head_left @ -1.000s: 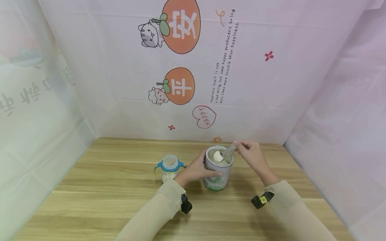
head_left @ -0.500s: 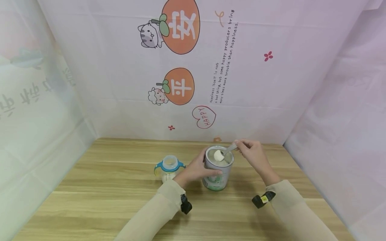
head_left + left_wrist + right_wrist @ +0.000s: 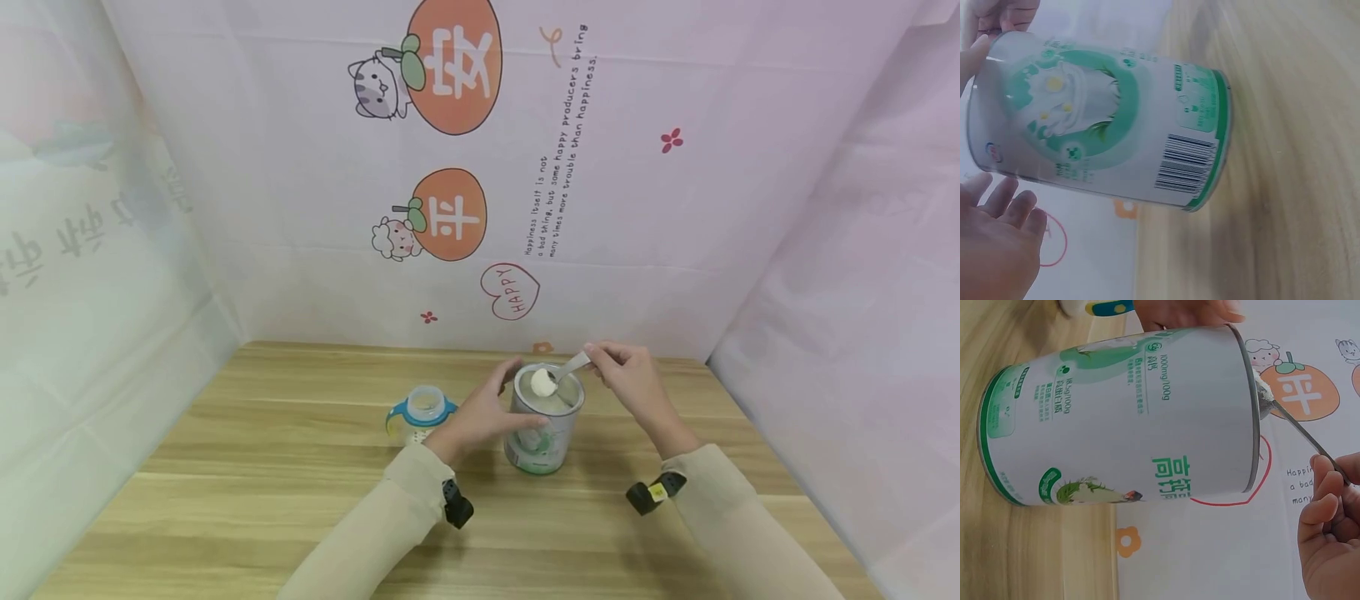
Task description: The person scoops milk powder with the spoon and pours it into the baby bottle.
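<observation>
A white and green milk powder can [image 3: 538, 450] stands upright on the table with its top open. My right hand [image 3: 630, 387] pinches the handle of a metal spoon [image 3: 575, 363]. On the spoon's bowl sits a heap of white powder [image 3: 543, 382], at the can's mouth. In the right wrist view the spoon [image 3: 1300, 430] slants up from the rim to the fingertips. Around the can's left side, my left hand [image 3: 480, 417] spreads loosely, thumb along the front. The left wrist view has its fingers [image 3: 1000, 200] stretched out beside the rim.
To the left of the can is an open baby bottle [image 3: 426, 408] with blue handles, partly hidden by the left wrist. The wooden table [image 3: 262, 492] meets a printed cloth backdrop [image 3: 615, 300] behind the can. Cloth walls stand at both sides.
The left hand has loosened from the can and shifted slightly left, its fingers spreading. The right hand has lifted the powder-heaped spoon a little higher at the can's mouth.
</observation>
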Demonstrator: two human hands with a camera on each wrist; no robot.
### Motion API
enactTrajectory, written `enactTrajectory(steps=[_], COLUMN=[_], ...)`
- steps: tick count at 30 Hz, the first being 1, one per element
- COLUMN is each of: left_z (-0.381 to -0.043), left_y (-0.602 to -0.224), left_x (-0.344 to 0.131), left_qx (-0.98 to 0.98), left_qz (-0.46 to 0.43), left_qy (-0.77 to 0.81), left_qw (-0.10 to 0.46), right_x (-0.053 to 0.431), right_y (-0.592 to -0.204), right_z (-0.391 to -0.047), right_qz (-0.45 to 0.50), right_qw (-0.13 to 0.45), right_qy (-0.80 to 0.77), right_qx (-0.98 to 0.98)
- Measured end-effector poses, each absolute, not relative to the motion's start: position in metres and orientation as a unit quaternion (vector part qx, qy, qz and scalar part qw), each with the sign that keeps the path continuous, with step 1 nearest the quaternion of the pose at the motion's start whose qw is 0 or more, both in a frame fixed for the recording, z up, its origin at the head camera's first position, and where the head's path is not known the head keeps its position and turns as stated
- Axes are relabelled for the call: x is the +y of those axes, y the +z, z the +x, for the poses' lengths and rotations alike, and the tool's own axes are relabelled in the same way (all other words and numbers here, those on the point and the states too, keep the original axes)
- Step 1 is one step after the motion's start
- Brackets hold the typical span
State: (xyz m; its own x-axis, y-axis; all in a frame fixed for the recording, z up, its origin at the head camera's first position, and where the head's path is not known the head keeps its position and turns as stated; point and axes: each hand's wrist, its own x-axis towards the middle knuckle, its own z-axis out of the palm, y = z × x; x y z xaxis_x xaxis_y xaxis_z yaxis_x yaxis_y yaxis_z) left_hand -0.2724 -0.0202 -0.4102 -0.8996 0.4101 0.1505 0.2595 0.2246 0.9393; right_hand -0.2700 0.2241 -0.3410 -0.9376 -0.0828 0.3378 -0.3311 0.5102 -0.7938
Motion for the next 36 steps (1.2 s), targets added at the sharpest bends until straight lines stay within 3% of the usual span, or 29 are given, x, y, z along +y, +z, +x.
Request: enactTrajectory(steps=[9,36], left_z=[-0.273,-0.262], left_y=[-0.402,-0.372], left_x=[-0.032,-0.084], left_qx=[0.805,0.808], left_qz=[0.223,0.251], left_qy=[0.549,0.532], left_qw=[0.036,0.02], right_x=[0.216,0.169], right_y=[-0.34,-0.341], right_z=[-0.274,-0.282], right_qz=[0.125,0.138], right_qw=[0.126,0.099], right_qy=[0.479,0.516], right_qx=[-0.859,-0.839])
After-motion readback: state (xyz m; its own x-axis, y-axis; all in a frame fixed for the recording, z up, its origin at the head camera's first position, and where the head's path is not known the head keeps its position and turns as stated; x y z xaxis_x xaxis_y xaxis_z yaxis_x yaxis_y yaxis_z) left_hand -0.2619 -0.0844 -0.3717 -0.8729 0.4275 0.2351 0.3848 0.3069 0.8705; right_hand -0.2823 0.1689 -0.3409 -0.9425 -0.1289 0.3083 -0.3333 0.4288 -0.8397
